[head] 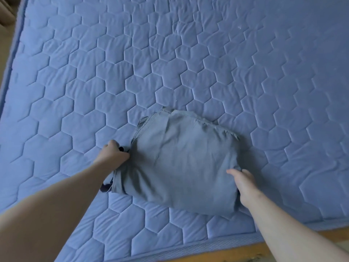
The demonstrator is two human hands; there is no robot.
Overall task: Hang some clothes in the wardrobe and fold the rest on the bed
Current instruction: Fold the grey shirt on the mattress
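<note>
Item: one grey garment (181,163), folded into a compact, roughly square bundle with several layers showing at its stitched upper-left edge. It lies flat on the near part of the mattress (188,53), close to the front edge and slightly right of centre.

Hands: two, both bare-armed, one at each side of the bundle.
- Left hand (114,155): at the bundle's left edge, fingers curled tight into the fabric, gripping the fold.
- Right hand (243,183): at the bundle's right edge, thumb laid on the top layer and fingers tucked beneath, pinching the edge between them.

Surface: one mattress, blue, quilted in a hexagon pattern, with a piped border along the left and front sides.

Minor: two small dark bits (106,187) poke out at the garment's left side, one by the left knuckles and one lower down; possibly a strap or cord, too blurred to identify.

Surroundings: one strip of wooden bed frame (236,255) below the front edge; beige floor (5,44) at far left.
</note>
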